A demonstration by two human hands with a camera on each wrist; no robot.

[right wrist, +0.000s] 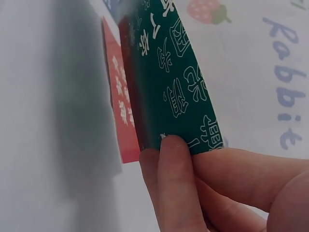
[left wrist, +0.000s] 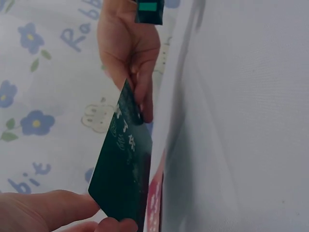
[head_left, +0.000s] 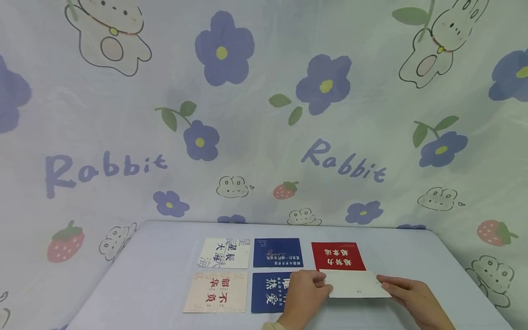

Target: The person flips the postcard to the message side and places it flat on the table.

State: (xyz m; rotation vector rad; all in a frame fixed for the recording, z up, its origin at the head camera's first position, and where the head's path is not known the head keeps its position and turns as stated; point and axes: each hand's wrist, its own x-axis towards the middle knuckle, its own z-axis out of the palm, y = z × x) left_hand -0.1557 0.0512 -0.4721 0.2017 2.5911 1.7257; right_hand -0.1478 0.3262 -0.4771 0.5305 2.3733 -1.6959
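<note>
Both hands hold a card (head_left: 355, 285) in front of a red card (head_left: 338, 256). Its pale back faces up in the head view. The dark green face (left wrist: 120, 164) with white lettering shows in the wrist views. My left hand (head_left: 303, 295) pinches its left edge between thumb and fingers. At the right edge, my right hand (head_left: 414, 298) pinches a corner, fingers against the green side (right wrist: 178, 72) in the right wrist view. The card is tilted and raised above the white table. Partly behind my left hand lies a blue card (head_left: 268, 293) with white characters.
On the white table (head_left: 136, 284), a white card with blue characters (head_left: 227, 253) and another blue card (head_left: 278, 253) lie in the back row. A cream card with red characters (head_left: 216, 293) lies at front left. A rabbit-patterned curtain (head_left: 255, 114) hangs behind the table.
</note>
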